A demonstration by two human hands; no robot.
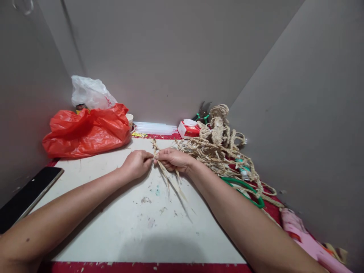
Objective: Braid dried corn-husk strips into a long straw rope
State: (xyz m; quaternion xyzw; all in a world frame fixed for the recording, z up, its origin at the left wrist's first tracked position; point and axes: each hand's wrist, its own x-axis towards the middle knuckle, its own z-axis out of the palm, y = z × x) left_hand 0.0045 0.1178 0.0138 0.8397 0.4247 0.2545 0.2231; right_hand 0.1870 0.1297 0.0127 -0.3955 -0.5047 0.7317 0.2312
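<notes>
Over the white board (113, 223), my left hand (138, 163) and my right hand (174, 158) meet fingertip to fingertip. Both are closed on one short braid of straw (154, 145), pale tan and dry-looking. Its knotted end points away from me, above the fingers. Loose straw strands (180, 195) fan out below my right hand toward the near side of the board. My fingers partly cover the spot where the braid is pinched.
Left stand a red plastic bag (88, 132), a white bag (92, 93) and a phone (31, 195). Clear sticks (155, 129), a tissue pack (189, 129) and green-handled pliers (203, 113) lie behind. A heap of braided straw rope (216, 151) and a pink glue gun (307, 240) lie right.
</notes>
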